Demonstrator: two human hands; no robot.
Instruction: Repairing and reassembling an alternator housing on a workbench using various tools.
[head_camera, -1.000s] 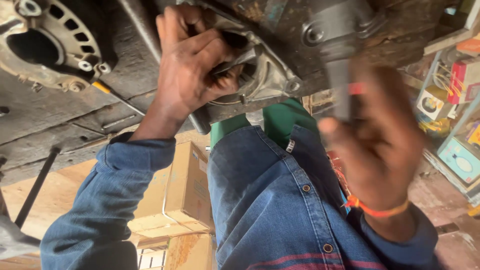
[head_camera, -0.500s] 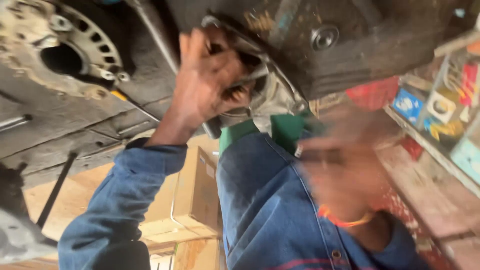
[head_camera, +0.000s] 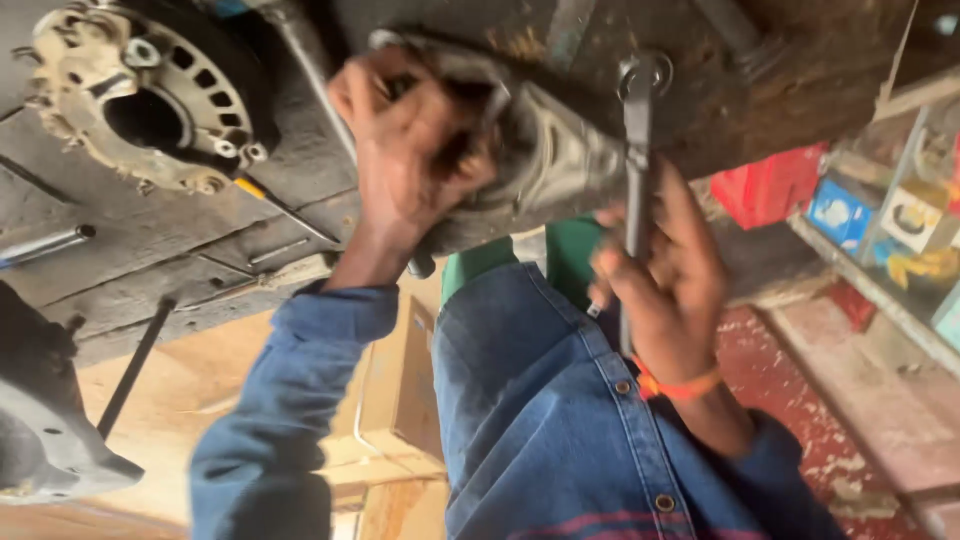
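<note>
The right hand (head_camera: 665, 275) is closed around the lower part of a long metal wrench (head_camera: 633, 190), whose ring end is set against the dark underside above it. The left hand (head_camera: 415, 150) is curled over the edge of a grey metal housing (head_camera: 555, 165); whether something is gripped inside the fingers cannot be told, since the hand is blurred and its palm is turned away. An orange band (head_camera: 680, 385) is worn at the right wrist, and blue denim sleeves are seen on both arms.

The housing is partly hidden behind the left hand, and its upper part is lost in the dark, rusty surface above both hands. A thin metal rod (head_camera: 310, 75) runs down behind the left hand and is cut off by it.

Left of the left hand a round, pale, perforated metal part (head_camera: 150, 100) lies on the worn grey tabletop (head_camera: 170, 260), with a small yellow-handled tool (head_camera: 285, 205) just beside it. Further left a grey casting (head_camera: 45, 420) is cut off by the edge of the view. Right of the right hand a shelf (head_camera: 880, 290) with blurred coloured boxes (head_camera: 840, 210) is seen.
</note>
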